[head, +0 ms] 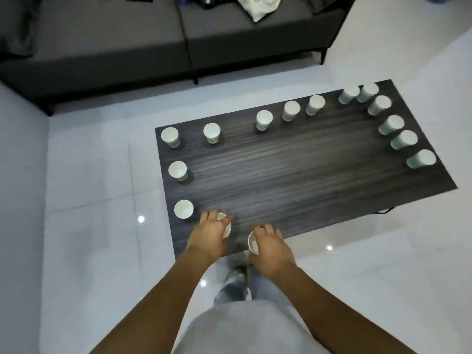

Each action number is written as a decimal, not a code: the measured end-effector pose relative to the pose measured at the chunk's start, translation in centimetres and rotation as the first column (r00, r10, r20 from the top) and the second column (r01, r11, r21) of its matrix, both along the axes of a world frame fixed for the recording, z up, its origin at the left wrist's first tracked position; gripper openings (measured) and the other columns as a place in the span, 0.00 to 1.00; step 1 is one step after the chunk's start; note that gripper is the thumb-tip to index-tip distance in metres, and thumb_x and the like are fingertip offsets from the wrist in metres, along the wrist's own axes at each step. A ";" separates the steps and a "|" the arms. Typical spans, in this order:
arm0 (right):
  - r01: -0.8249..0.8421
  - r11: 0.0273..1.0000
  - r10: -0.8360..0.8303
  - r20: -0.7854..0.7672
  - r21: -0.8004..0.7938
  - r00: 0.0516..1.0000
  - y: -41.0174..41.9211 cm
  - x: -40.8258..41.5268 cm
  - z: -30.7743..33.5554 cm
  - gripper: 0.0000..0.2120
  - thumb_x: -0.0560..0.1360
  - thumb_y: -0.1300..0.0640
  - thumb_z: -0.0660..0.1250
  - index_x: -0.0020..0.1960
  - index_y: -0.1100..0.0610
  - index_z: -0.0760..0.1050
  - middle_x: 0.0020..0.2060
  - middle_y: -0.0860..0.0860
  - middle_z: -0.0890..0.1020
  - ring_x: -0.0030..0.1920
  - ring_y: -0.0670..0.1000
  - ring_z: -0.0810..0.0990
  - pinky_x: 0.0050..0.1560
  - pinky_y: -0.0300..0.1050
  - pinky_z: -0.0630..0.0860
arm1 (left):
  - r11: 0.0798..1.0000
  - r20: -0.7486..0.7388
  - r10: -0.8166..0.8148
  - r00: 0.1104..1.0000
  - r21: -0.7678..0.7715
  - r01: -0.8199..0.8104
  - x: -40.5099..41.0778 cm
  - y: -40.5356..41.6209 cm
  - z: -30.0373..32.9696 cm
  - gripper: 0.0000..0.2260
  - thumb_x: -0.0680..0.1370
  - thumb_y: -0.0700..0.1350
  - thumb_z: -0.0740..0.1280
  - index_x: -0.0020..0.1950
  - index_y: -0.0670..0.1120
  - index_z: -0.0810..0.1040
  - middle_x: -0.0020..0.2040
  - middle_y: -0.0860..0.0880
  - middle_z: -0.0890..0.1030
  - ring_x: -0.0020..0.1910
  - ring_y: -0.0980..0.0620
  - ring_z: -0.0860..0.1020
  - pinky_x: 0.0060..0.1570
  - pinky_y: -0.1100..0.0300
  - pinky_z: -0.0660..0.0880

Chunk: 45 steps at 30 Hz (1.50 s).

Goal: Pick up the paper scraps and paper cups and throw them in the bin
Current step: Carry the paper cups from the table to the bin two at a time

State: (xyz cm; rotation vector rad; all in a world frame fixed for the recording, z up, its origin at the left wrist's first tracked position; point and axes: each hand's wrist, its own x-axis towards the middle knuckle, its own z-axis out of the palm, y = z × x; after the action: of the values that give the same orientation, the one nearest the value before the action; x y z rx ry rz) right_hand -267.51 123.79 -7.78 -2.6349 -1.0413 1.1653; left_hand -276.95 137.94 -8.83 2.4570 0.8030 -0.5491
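Both hands are down at the near edge of the dark wood-grain bench (293, 175), each on a paper cup. The left hand (210, 237) has its fingers curled over the rim and side of the left-held cup (227, 228), gripping it from above. The right hand (270, 247) wraps round the right-held cup (253, 244), fingers curved over its top, the white mouth showing just to the left of the knuckles. Just beside the left hand stands the near-left cup (183, 209), upright, untouched. More upright cups run up the left edge (177, 170), then along the far edge (264, 119), and down the right edge (421, 158). Beyond the bench, white floor tiles (89, 175), then a grey sofa (115, 39) with a crumpled pale bag (258, 6) on its seat.
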 end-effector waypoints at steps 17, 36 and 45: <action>0.812 0.555 -0.831 0.089 0.180 0.548 -27.6 6.4 8.6 0.37 0.71 0.54 0.70 0.76 0.50 0.58 0.69 0.53 0.65 0.66 0.57 0.66 0.60 0.50 0.73 | 0.543 0.082 -0.838 0.539 0.028 0.839 20.1 -23.4 8.4 0.26 0.76 0.45 0.66 0.73 0.54 0.64 0.71 0.49 0.62 0.71 0.47 0.58 0.64 0.50 0.68; 0.971 0.096 -0.993 0.083 0.221 0.080 -73.2 10.3 8.9 0.36 0.72 0.53 0.69 0.76 0.50 0.58 0.68 0.52 0.65 0.65 0.56 0.66 0.58 0.48 0.75 | 0.167 0.120 -0.980 0.158 0.068 0.984 32.6 -72.3 11.8 0.25 0.77 0.47 0.63 0.74 0.50 0.63 0.70 0.50 0.65 0.69 0.49 0.62 0.61 0.54 0.71; 0.969 -0.093 -0.989 0.093 0.229 -0.117 -91.1 17.0 7.9 0.35 0.72 0.53 0.68 0.76 0.50 0.58 0.67 0.52 0.66 0.65 0.56 0.67 0.57 0.48 0.75 | -0.015 0.116 -0.993 -0.023 0.068 0.998 42.1 -92.4 11.2 0.26 0.77 0.48 0.65 0.73 0.50 0.63 0.71 0.49 0.65 0.69 0.49 0.62 0.61 0.51 0.71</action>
State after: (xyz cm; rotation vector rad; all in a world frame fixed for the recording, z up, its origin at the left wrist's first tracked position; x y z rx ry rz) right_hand -250.51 32.69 0.17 -2.2888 1.0298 0.2867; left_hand -234.84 45.49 2.41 2.5607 -1.3751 -0.7944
